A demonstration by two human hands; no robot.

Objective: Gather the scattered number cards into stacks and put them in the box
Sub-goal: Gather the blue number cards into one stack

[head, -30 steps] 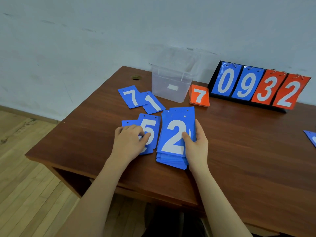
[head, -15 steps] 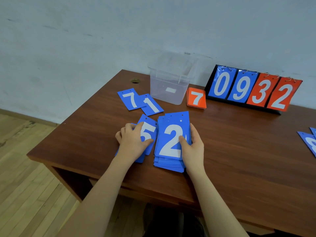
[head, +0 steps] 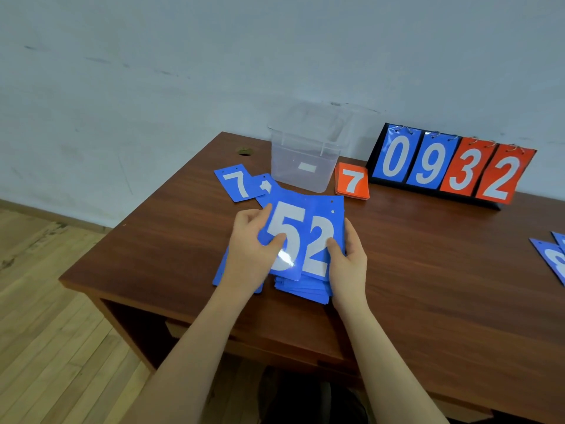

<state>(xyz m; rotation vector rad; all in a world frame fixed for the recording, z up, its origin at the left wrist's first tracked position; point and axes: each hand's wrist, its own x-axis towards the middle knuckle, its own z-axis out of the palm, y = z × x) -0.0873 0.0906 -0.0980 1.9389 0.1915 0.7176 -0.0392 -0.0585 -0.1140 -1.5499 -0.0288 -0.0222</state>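
Both forearms are bare to the frame's bottom edge, no sleeves showing; the left hand (head: 250, 255) and right hand (head: 348, 264) carry no rings, watch or gloves; nails short, unpainted

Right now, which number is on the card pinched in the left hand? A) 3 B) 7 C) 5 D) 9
C: the left hand pinches the blue 5 card, which is raised and overlaps the blue stack topped by a 2. The right hand steadies that stack.
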